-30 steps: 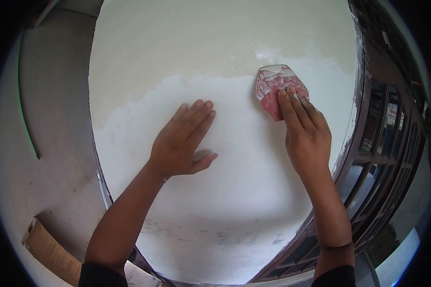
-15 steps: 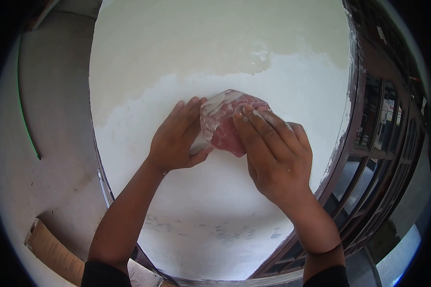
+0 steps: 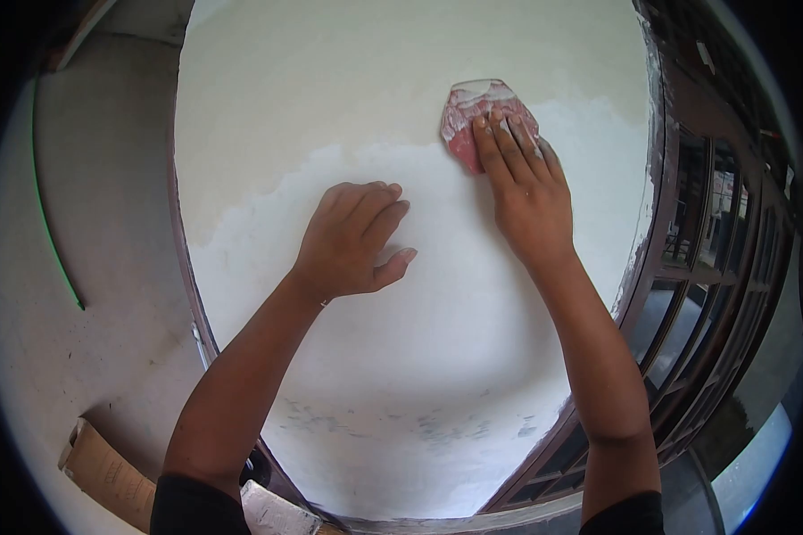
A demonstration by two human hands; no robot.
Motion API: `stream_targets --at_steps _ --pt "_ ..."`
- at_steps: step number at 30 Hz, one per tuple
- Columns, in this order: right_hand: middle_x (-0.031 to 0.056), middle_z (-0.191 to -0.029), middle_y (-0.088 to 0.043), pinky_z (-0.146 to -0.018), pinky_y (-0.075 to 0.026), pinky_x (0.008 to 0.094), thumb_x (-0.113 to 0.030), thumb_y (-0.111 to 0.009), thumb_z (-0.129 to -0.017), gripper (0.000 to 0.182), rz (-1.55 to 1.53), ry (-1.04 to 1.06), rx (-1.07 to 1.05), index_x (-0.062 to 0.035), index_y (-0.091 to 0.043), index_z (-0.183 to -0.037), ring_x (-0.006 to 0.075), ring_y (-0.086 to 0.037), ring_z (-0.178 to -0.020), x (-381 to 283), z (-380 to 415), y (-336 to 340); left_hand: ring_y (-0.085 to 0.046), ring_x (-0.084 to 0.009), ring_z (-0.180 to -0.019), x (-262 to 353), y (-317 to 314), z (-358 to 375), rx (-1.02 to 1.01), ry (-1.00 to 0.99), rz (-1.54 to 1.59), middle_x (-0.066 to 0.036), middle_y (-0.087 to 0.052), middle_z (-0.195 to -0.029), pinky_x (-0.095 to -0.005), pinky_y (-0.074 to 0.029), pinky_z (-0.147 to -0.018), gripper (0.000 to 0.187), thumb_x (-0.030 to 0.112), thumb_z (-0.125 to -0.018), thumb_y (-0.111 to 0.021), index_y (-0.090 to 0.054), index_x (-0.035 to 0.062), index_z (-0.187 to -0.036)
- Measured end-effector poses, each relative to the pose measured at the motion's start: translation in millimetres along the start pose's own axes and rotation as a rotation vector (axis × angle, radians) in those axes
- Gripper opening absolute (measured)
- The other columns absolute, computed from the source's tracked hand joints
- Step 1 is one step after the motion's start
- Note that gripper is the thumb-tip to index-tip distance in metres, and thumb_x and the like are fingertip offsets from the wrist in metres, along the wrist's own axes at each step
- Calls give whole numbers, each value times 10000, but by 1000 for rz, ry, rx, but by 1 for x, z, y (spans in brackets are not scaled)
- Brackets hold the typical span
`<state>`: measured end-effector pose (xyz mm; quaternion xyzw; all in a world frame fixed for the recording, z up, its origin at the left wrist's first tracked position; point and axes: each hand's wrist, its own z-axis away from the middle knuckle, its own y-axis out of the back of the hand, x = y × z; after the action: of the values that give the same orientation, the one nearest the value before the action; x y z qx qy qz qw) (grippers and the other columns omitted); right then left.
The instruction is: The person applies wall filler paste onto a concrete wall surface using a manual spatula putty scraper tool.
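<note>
A flat red plastic putty spreader (image 3: 467, 143), smeared with white, lies against the upper part of the white wall panel (image 3: 455, 330). Fingers of my right hand (image 3: 531, 192) are pressed over its face, gripping it; the thumb is hidden. The spreader overlaps the border between a smooth white coat and the damp-looking, greenish-cream area above. Lower and to the left, my left hand (image 3: 348, 236) is close to the panel, fingers slightly bent and thumb apart, with nothing showing in it.
Dark wooden frames with glass panes (image 3: 687, 259) run along the right side. At lower left stands a cardboard box (image 3: 107, 477), near a white-smeared block (image 3: 277, 513). A green line (image 3: 49, 223) hangs on the grey wall at left.
My right hand has moved up and slightly right with the spreader, away from my left hand. The left hand has turned, its fingers now more bent.
</note>
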<state>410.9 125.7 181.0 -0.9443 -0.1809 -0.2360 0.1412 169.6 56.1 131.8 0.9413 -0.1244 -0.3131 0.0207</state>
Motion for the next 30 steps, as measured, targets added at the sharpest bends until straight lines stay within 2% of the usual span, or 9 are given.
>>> stream_targets --at_steps 5,8,14,18,24,30 --pt "121 -1388 -610 -1074 -457 473 -24 -604 -857 549 -74 -31 -61 -78 -569 -1403 272 -576 -1291 -5 35 12 -584 -267 -1110 -2 -3 3 15 -33 0 -105 -624 -1222 -427 -423 -960 474 307 -734 -729 -654 36 -1115" --pt "123 -1376 -618 -1096 -450 468 42 -618 -803 586 -127 -119 -11 -82 -601 -1375 301 -583 -1278 -2 27 12 -583 -270 -1115 -3 -5 5 22 -30 -2 -110 -623 -1229 -436 -417 -968 467 307 -737 -731 -654 41 -1113" --pt "135 -1362 -625 -1097 -450 470 89 -603 -775 623 -135 -115 -7 -81 -603 -1375 315 -580 -1282 -12 19 5 -581 -275 -1131 -4 -7 6 35 -36 22 -116 -620 -1250 -436 -417 -980 467 308 -738 -740 -653 47 -1116" --pt "135 -1370 -620 -1098 -449 470 93 -610 -775 624 -112 -149 -51 -80 -602 -1374 312 -578 -1286 -17 44 13 -572 -269 -1150 -4 -8 6 47 -32 33 -111 -620 -1258 -431 -415 -991 474 300 -732 -759 -654 51 -1121" --pt "138 -1401 -597 -1111 -447 459 102 -620 -760 642 -136 -179 7 -93 -610 -1371 311 -563 -1305 -23 21 12 -565 -262 -1162 -3 -7 5 55 -26 47 -108 -618 -1260 -427 -412 -998 467 294 -738 -768 -655 48 -1118" --pt "128 -1403 -596 -1105 -457 443 123 -606 -743 683 -162 -180 -75 -98 -595 -1388 310 -563 -1302 -14 53 16 -565 -259 -1162 -3 -8 7 51 -21 37 -105 -618 -1257 -428 -413 -997 463 295 -736 -771 -655 46 -1109"
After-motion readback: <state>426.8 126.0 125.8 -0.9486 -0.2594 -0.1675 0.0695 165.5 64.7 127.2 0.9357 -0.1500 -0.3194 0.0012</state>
